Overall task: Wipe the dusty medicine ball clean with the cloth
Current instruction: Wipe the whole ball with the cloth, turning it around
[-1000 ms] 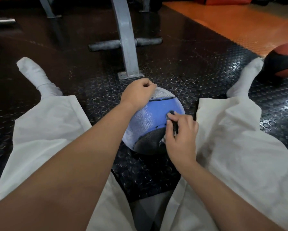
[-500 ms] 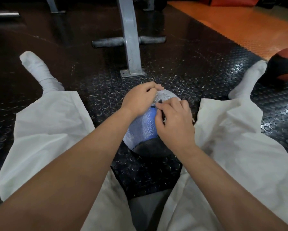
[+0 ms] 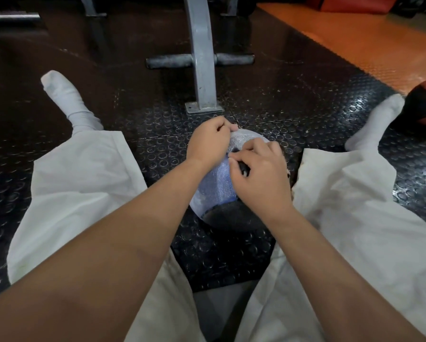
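Shifts cloth (image 3: 243, 167), pinched in right hand (image 3: 258, 174), up to medicine ball (image 3: 219, 186) crown. Grips top with left hand (image 3: 208, 141). Not yet clean.

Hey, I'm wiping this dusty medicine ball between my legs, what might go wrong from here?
The medicine ball sits on the studded floor with only your left hand holding its top; a hard wipe may roll it. Little cloth shows in your right hand, so dust may smear. Dust could fall onto your white trousers beside it.
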Action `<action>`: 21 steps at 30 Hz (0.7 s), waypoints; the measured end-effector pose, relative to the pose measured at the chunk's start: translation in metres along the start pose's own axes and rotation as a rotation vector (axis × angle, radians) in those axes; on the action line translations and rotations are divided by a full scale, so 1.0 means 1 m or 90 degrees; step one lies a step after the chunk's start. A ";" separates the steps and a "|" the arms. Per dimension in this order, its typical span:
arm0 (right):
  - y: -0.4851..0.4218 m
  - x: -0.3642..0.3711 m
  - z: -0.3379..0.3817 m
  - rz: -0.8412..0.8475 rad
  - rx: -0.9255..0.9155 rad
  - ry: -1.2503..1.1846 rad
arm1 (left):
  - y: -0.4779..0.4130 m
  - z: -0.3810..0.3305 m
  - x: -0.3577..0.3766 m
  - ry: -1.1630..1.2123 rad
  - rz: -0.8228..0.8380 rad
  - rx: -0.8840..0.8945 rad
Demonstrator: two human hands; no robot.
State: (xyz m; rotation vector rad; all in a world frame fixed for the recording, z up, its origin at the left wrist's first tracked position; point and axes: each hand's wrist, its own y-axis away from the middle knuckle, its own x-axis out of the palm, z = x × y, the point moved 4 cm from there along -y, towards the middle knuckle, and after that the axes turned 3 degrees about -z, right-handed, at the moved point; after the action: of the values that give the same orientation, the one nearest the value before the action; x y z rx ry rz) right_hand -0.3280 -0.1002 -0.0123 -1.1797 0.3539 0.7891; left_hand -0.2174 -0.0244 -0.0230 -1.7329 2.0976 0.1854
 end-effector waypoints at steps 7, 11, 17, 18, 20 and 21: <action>0.009 -0.001 -0.002 0.048 -0.022 -0.012 | -0.013 0.005 -0.002 0.008 0.012 -0.018; 0.005 -0.002 -0.002 0.100 -0.078 -0.010 | -0.018 0.007 -0.002 0.030 0.017 -0.040; -0.037 0.013 0.001 0.146 0.062 -0.062 | -0.018 0.007 -0.001 0.072 0.035 -0.043; -0.034 0.011 0.002 0.128 0.064 -0.068 | -0.019 0.007 -0.002 0.061 0.032 -0.041; -0.018 0.007 0.002 0.094 0.053 -0.090 | -0.020 0.005 -0.003 0.031 0.031 -0.032; -0.007 0.005 0.000 0.087 0.040 -0.098 | -0.021 0.004 -0.003 0.023 0.031 -0.030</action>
State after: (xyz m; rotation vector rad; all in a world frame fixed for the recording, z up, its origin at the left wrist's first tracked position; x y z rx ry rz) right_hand -0.3192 -0.0991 -0.0104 -1.0369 0.3328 0.9753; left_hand -0.1956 -0.0243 -0.0222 -1.7249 2.1801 0.2208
